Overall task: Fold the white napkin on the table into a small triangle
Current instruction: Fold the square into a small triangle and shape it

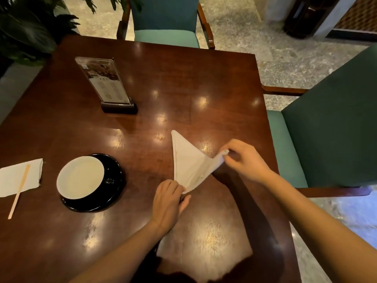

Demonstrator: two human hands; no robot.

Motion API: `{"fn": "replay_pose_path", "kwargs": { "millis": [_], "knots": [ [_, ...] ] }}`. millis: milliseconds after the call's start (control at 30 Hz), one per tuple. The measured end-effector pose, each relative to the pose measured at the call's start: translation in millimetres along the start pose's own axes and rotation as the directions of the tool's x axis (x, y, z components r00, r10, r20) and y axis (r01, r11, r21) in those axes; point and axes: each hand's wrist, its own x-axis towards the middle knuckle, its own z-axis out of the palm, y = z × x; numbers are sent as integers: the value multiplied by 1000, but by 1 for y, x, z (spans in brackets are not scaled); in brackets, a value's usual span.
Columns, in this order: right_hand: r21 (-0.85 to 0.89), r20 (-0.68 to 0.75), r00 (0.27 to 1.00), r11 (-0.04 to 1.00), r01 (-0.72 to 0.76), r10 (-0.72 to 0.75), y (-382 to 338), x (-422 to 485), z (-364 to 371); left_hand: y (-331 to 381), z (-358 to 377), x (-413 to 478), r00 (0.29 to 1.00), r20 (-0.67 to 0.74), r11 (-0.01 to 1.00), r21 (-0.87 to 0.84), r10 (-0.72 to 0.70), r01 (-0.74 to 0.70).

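Note:
The white napkin [188, 160] lies right of centre on the dark wooden table [183, 82], folded into a triangle whose far tip points away from me. My left hand [168, 203] pinches its near corner against the table. My right hand [244, 158] pinches the right corner and holds it lifted a little off the wood, so that side of the napkin curls upward.
A white cup on a black saucer [92, 182] stands to the left. Further left lie another white napkin [19, 177] and a wooden stirrer [19, 189]. A clear menu stand [106, 82] rises at the back left. Green chairs [326, 129] flank the table.

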Motion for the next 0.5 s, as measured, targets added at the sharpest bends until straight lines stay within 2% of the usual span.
{"fn": "replay_pose_path", "kwargs": {
  "millis": [133,267,367,500],
  "knots": [
    [116,46,999,993,19,-24,-36,52,5,7,1,0,978,-42,975,-94,-204,199],
    [189,58,996,979,-79,69,-46,98,28,15,0,2,879,-62,858,-259,-474,444],
    [256,56,989,955,-150,140,-46,124,42,16,-1,3,837,-2,802,-288,-547,524],
    [316,135,973,923,-221,187,-47,145,60,13,-6,4,787,54,752,-258,-615,606]
  ]
}}
